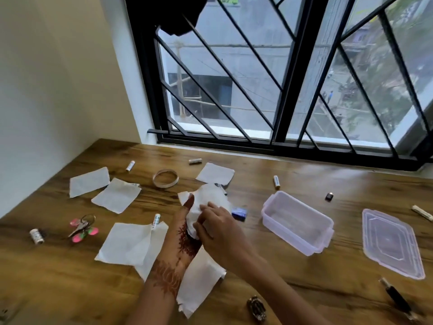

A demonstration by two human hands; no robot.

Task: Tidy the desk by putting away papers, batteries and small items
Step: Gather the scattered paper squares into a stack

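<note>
Above the middle of the wooden desk, my left hand and my right hand both grip a crumpled white paper. Flat white papers lie around: one at the far left, one beside it, one near my left wrist, one under my forearms and one toward the window. Batteries are scattered: far left, by the window, centre-left, right of centre. An open clear plastic box sits right of my hands, with its lid further right.
A tape ring, a key bunch with pink tags, a thread spool, a small blue block, a small black item, a rolled paper, a dark pen-like tool and a metal clip lie on the desk. A barred window stands behind.
</note>
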